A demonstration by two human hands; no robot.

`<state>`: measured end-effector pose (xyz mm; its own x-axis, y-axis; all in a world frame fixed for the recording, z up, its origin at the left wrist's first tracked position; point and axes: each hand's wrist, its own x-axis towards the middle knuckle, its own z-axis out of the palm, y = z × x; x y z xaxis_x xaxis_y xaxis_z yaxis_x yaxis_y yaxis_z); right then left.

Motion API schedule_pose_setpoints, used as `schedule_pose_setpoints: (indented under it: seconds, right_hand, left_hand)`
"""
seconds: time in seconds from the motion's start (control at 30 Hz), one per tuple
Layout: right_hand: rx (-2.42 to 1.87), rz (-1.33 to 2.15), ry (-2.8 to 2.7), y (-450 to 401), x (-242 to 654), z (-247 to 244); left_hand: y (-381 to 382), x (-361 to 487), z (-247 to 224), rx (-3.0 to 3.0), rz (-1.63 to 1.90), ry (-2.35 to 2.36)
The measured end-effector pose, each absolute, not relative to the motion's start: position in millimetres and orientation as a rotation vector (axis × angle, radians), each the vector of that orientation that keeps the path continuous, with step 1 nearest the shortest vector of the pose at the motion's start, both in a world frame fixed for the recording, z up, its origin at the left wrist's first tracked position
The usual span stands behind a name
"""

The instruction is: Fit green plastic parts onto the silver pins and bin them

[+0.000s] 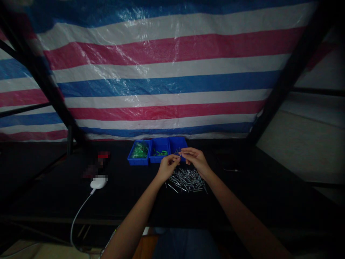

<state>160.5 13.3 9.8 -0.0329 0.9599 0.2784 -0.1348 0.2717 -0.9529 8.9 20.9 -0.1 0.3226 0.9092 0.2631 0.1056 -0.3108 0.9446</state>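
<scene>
On my screen a thin metal pin (179, 155) is pinched between the fingertips, just in front of the blue bins (159, 149); the left hand (168, 167) and right hand (196, 162) are both closed on it; a loose pile of pins (185, 181) lies just below them on the black table (54, 194); green pieces (160, 153) sit in the middle bin; a white mouse (98, 182) lies further left.

Plastic bins (159, 150) beyond a pile of metal pins (185, 180) on a table (54, 187)
The three bins stand in a row along the table's far side, with small parts (160, 153) in the left two; the pile lies nearer, and a computer mouse (99, 182) lies to its left.
</scene>
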Motion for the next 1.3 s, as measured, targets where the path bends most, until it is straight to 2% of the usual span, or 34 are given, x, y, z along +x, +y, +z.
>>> schedule_pose_setpoints:
  seconds: [0.43, 1.0, 1.3]
  right_hand:
    - [-0.936, 1.083, -1.291, 12, 159, 12]
    - [-0.897, 1.259, -1.317, 11, 159, 12]
    - [-1.01, 1.115, -1.266, 19, 163, 6]
  left_hand:
    - [20, 7, -1, 1.708, 1.145, 0.932]
    - [14, 5, 8, 1.741, 1.227, 0.942]
    - [15, 5, 7, 1.779, 1.22, 0.994]
